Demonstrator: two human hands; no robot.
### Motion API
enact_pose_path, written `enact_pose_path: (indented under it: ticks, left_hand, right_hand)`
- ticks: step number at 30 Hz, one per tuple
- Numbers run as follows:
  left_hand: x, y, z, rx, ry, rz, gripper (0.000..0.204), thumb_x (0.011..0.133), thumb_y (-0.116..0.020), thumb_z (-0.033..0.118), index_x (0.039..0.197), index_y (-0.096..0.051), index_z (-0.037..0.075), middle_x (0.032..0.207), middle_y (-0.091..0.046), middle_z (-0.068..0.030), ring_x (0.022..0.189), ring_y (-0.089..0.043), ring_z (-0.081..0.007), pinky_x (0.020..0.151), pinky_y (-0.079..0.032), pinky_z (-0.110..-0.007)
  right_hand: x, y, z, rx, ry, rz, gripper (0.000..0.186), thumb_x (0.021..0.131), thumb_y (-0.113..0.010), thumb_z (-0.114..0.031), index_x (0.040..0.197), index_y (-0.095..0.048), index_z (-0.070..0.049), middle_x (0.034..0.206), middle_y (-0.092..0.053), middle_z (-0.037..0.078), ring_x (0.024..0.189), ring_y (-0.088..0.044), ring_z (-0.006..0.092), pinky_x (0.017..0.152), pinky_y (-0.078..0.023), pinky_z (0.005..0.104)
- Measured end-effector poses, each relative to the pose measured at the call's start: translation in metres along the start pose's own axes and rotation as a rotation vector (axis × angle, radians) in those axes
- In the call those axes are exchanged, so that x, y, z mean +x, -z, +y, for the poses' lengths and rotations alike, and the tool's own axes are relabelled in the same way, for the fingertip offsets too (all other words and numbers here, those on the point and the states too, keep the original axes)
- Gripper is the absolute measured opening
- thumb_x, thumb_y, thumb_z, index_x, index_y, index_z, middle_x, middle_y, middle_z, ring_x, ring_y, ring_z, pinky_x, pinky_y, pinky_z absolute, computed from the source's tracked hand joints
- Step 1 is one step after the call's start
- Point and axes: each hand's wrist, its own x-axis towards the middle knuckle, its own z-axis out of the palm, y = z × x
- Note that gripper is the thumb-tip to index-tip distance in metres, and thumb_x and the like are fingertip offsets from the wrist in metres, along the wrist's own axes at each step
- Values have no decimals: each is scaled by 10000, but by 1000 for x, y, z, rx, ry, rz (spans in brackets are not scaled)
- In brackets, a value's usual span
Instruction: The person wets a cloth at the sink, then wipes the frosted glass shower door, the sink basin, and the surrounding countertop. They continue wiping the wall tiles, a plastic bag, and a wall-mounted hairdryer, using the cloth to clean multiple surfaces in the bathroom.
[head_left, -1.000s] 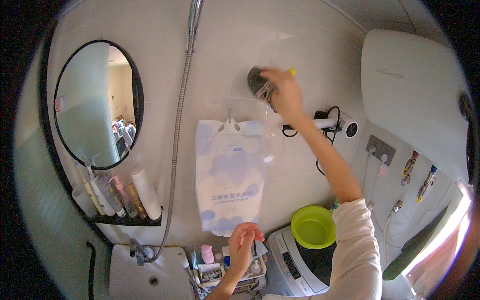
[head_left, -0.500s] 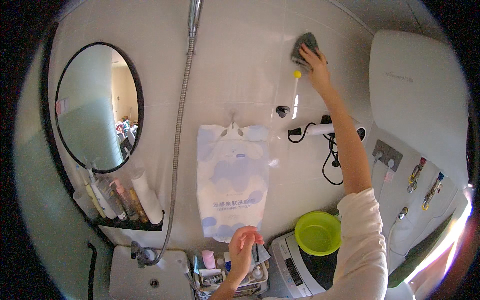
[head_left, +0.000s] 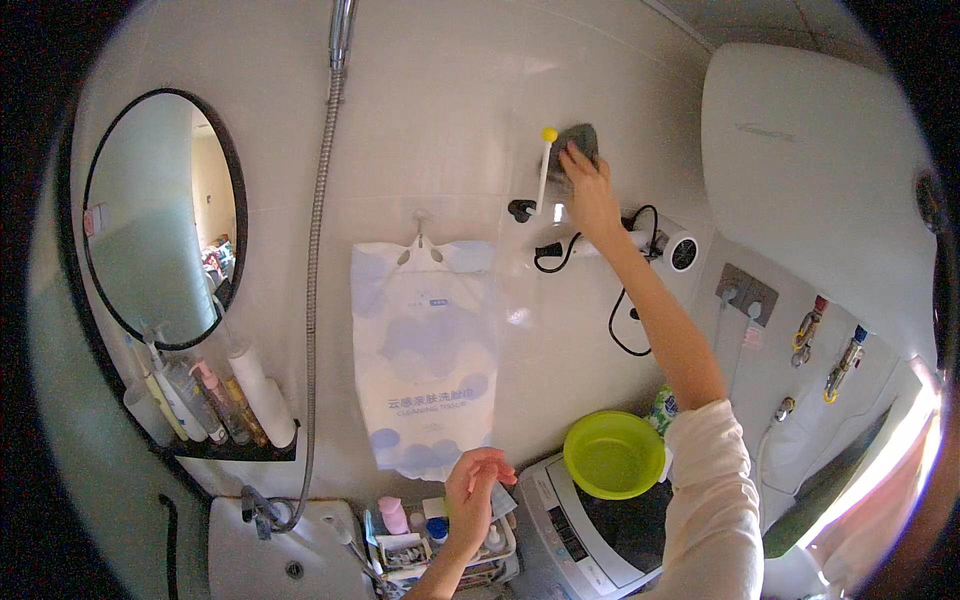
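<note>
My right hand (head_left: 590,195) presses a dark grey cloth (head_left: 577,143) flat against the tiled wall, its fingers over the cloth's lower part. Just left of the cloth stands a white stick with a yellow ball tip (head_left: 549,135), held in a small black wall holder (head_left: 521,210). Below the wrist, a white hair dryer (head_left: 679,250) with a black cord hangs on the wall, partly behind my forearm. My left hand (head_left: 474,492) is raised, empty, with its fingers loosely curled and apart, in front of the lower edge of a hanging white and lilac tissue pack (head_left: 424,350).
A green basin (head_left: 613,455) sits on the washing machine (head_left: 560,530). Left of it are a toiletries tray (head_left: 500,555) and a white sink (head_left: 290,545). A shower hose (head_left: 318,260), round mirror (head_left: 165,220) and bottle shelf (head_left: 240,448) line the left; a white water heater (head_left: 810,170) hangs right.
My right hand has wiped the cloth downward along the wall, from above the yellow-tipped stick to beside it. The view has shifted a little to the right. My left hand stays low.
</note>
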Motion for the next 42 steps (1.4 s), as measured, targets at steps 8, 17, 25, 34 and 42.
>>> enact_pose_path:
  ticks: [8,17,25,34,42]
  left_hand:
    - [-8,12,7,-28,-61,100,157,886,-469,124,966,-532,3,764,-567,-76,682,-560,-151,661,-470,-286]
    - [-14,3,-2,-53,-24,51,150,892,-464,104,982,-528,3,776,-563,-69,697,-559,-144,667,-477,-281]
    - [-5,-12,-11,-21,-14,-34,154,896,-451,87,1003,-515,-3,794,-558,-71,715,-556,-140,678,-483,-284]
    - [23,-18,-2,242,-136,-81,145,868,-480,65,989,-522,-4,906,-563,-88,829,-556,-161,716,-463,-275]
    - [179,-87,23,1040,-775,-151,383,740,-580,37,1113,-521,102,1279,-366,-113,1189,-321,-316,987,-269,-404]
  right_hand:
    - [77,-5,60,-53,-306,264,450,739,-504,-32,1168,-411,69,1203,-439,231,1079,-466,345,892,-359,468]
    - [-6,-6,-3,-113,-346,-200,417,740,-565,-145,1086,-475,71,1076,-506,222,951,-520,377,771,-449,424]
    - [41,25,55,133,-196,293,413,674,-510,1,1082,-507,67,1098,-490,282,1002,-496,398,873,-410,427]
    - [58,-6,53,-12,-223,303,441,684,-547,-1,1122,-515,26,1190,-460,229,1059,-473,358,922,-356,424]
    - [68,-1,80,63,-106,351,436,693,-603,-61,1124,-537,-36,1147,-511,196,1080,-469,320,913,-337,450]
